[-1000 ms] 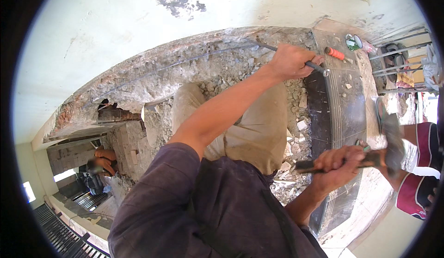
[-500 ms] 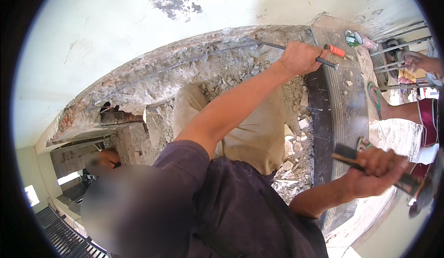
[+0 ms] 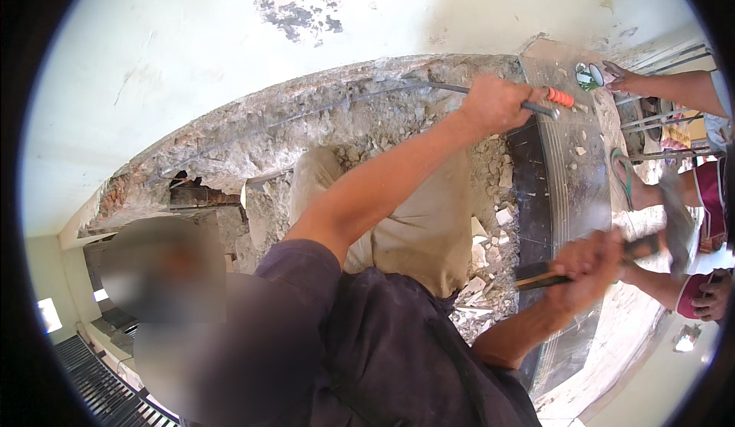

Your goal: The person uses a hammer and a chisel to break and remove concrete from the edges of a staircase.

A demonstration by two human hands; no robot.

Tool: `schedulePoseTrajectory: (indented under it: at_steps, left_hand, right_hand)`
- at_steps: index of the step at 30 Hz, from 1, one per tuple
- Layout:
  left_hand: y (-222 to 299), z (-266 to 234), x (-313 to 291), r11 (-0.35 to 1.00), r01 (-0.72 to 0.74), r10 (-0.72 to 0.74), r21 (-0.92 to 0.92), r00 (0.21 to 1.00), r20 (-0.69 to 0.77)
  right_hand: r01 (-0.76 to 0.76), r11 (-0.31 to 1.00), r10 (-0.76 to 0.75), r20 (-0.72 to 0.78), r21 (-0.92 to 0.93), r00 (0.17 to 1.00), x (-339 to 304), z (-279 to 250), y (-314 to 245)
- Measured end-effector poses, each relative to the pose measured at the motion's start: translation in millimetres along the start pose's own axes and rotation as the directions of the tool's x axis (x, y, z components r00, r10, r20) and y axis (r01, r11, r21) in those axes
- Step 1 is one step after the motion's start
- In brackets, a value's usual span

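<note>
My left hand [image 3: 498, 105] is closed round a long dark metal chisel [image 3: 452, 88]. Its far end meets the rough broken strip [image 3: 306, 113] at the foot of the wall, and its blunt end sticks out past my fist. On the right, my right hand [image 3: 586, 266] grips a hammer [image 3: 677, 224] by its black and orange handle. The hammer head, blurred by motion, is out to the right, well apart from the chisel. An orange ribbed grip [image 3: 560, 96] lies just beyond my left hand, on the dark stone step.
Rubble [image 3: 490, 236] lies around my knees. A dark step [image 3: 566, 174] runs along my right. A person stands there in sandals [image 3: 624, 174], one hand [image 3: 622, 77] at a white and green cup [image 3: 589, 76]. Another person [image 3: 164, 274] is at the left.
My right hand and the hammer have swung left, and the hammer head now points up. The other person's hand has reached to the cup. My left hand still holds the chisel against the strip.
</note>
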State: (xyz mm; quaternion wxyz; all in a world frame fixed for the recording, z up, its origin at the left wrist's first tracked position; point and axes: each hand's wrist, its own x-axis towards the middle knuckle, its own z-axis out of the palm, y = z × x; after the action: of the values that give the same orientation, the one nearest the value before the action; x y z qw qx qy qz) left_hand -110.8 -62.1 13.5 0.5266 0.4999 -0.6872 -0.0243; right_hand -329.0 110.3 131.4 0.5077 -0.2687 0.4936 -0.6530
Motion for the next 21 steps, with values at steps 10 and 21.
schedulePoseTrajectory:
  at_steps: [10, 21]
  left_hand:
    - [9, 17, -7, 0.995, -0.056, 0.044, 0.082, 0.989, 0.142]
    - [6, 36, -1, 0.991, 0.008, -0.053, 0.135, 0.942, 0.331]
  right_hand:
    - [0.359, 0.922, -0.364, 0.008, 0.144, 0.931, -11, 15, -9]
    - [0.208, 0.933, -0.188, -0.096, 0.294, 0.978, 31, 9, 36]
